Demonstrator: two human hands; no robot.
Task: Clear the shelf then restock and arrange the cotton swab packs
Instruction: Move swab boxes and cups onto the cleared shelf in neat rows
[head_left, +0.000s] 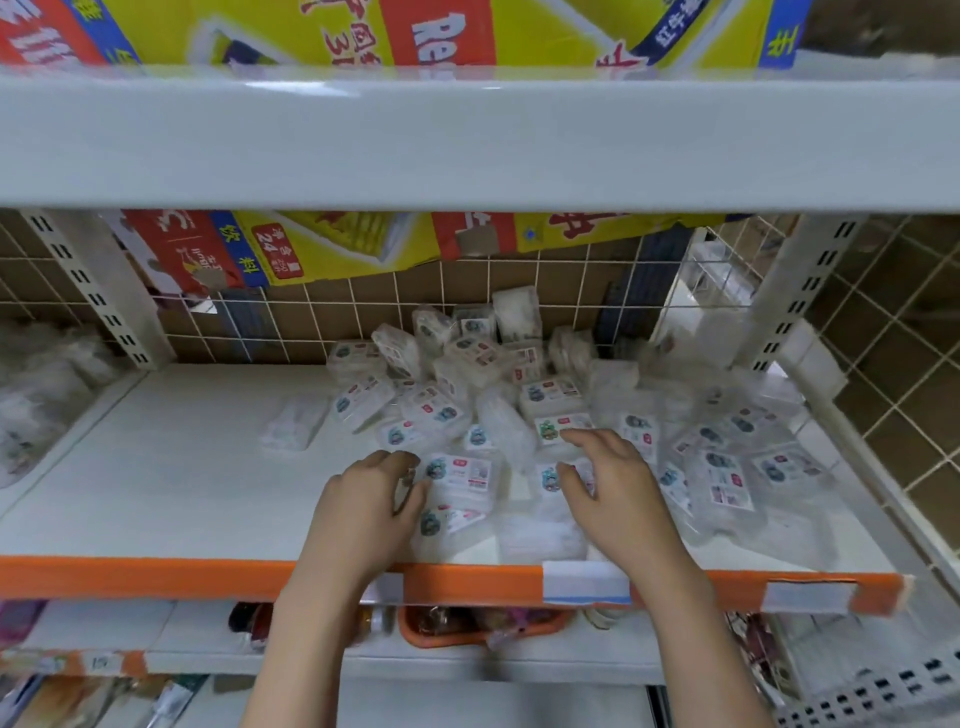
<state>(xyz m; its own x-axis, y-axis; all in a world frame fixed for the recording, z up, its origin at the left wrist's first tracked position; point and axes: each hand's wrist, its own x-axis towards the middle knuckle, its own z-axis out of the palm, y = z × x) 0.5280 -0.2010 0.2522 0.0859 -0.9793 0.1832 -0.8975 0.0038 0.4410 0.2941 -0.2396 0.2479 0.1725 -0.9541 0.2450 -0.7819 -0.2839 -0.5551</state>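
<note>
A loose heap of several clear cotton swab packs (519, 395) with small printed labels covers the middle and right of the white shelf (171, 483). One pack (293, 428) lies apart to the left of the heap. My left hand (363, 499) rests at the heap's front left, its fingers curled round the edge of a labelled pack (460, 475). My right hand (613, 483) lies on the front of the heap, fingers spread and bent over the packs; whether it holds one is unclear.
The shelf has an orange front strip (156, 574) with price tags. A wire grid back panel (363, 317) and red-yellow cardboard stand behind. Another white shelf (467, 140) hangs close overhead. Wrapped goods (36, 395) fill the left bay. Lower shelves hold an orange tray (483, 629).
</note>
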